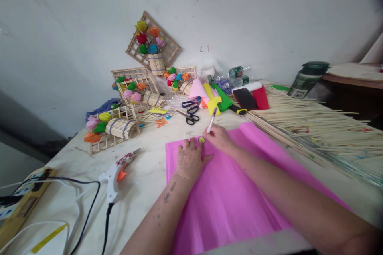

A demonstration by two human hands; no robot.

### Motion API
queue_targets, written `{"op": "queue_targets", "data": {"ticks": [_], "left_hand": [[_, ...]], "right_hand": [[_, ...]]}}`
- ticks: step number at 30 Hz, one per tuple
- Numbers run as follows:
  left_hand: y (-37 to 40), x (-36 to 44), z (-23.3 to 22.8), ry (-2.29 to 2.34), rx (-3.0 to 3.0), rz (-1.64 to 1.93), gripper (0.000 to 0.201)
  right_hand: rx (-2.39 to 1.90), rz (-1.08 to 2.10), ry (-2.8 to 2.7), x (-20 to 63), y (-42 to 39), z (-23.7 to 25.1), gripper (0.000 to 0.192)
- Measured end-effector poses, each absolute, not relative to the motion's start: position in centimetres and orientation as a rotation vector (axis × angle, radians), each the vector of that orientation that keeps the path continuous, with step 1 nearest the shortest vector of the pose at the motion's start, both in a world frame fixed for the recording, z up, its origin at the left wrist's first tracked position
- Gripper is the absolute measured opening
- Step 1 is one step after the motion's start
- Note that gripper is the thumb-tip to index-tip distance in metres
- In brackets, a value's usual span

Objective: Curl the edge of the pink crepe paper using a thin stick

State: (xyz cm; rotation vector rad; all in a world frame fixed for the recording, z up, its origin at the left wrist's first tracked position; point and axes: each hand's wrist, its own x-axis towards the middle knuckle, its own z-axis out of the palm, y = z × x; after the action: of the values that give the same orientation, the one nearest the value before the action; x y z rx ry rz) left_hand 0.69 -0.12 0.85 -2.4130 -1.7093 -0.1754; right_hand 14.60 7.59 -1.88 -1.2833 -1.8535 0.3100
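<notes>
The pale tabletop (152,167) is crowded around its edges and stands against a plain light wall (269,16), where the number 217 (204,49) is written. A wooden lattice (172,48) with bright paper flowers leans on the wall, and smaller ones like it stand or lie at the left. Bottles (236,72) rest at the back; a dark green flask (308,81) stands at the far right, behind a broad spread of thin sticks (326,125). Two pairs of scissors (190,119) and a phone (245,99) lie farther in, and a white glue gun (113,183) lies at the left, near a power strip (25,211).

Pink paper (221,199) covers the near middle of the tabletop, beneath both hands. The left hand (189,161) lies flat on it, fingers a little spread, thumb out to the side, grasping nothing. Just beyond its fingertips is a small yellow-green disc (201,140); whether they touch it, I cannot tell. The right hand's (220,138) fingers are closed in a pinch around a white pen (212,121), tilted, beside the disc.
</notes>
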Motion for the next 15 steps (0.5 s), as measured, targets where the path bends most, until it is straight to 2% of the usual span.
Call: {"op": "queue_targets", "data": {"ticks": [15], "left_hand": [[0.01, 0.63, 0.75, -1.701, -2.421, -0.174, 0.055]], "right_hand": [[-1.235, 0.418, -1.875, 14.69, 7.07, -1.39, 0.011]]}}
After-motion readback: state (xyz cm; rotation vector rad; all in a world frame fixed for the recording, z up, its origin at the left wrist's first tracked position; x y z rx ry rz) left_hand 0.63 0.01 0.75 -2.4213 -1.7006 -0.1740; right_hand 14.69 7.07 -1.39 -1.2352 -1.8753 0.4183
